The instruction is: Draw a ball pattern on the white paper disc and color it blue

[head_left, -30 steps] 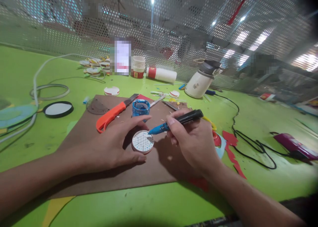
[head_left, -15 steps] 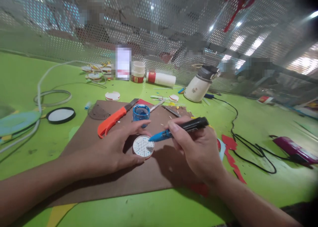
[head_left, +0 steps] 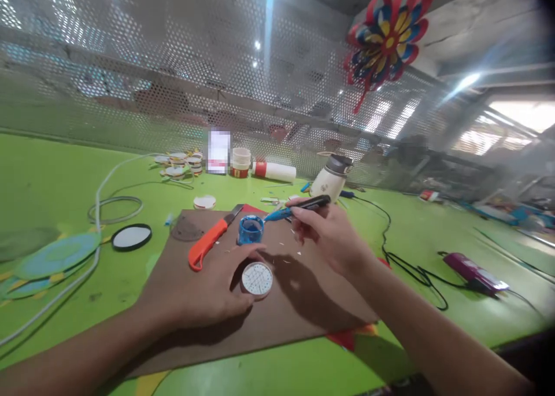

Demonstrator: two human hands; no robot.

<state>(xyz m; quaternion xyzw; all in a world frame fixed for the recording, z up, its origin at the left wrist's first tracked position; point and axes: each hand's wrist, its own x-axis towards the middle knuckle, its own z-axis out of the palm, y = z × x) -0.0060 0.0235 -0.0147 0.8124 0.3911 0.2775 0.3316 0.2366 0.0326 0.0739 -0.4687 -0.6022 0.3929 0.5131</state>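
Observation:
Between the thumb and fingers of my left hand (head_left: 210,286) is a small round white disc (head_left: 257,279), its top marked with dark crossing lines and small dots. It rests on a brown board (head_left: 225,341). My right hand (head_left: 333,240) grips a marker (head_left: 310,205) with a black body and a blue front end. The marker's tip is at the right rim of a small jar (head_left: 250,229) smeared with blue paint; whether it touches the rim I cannot tell. An orange-handled utility knife (head_left: 210,243) lies left of the jar.
A round black-rimmed mirror-like piece (head_left: 131,237) lies to the left near a white cable (head_left: 97,202). Paper cups (head_left: 240,163), a bright phone (head_left: 219,150) and a white bottle (head_left: 330,179) stand at the back. A purple tool (head_left: 474,273) with a black cord lies right.
My right hand has lifted the marker from above the disc to the jar's rim. My left hand keeps hold of the disc. The camera view has tilted upward.

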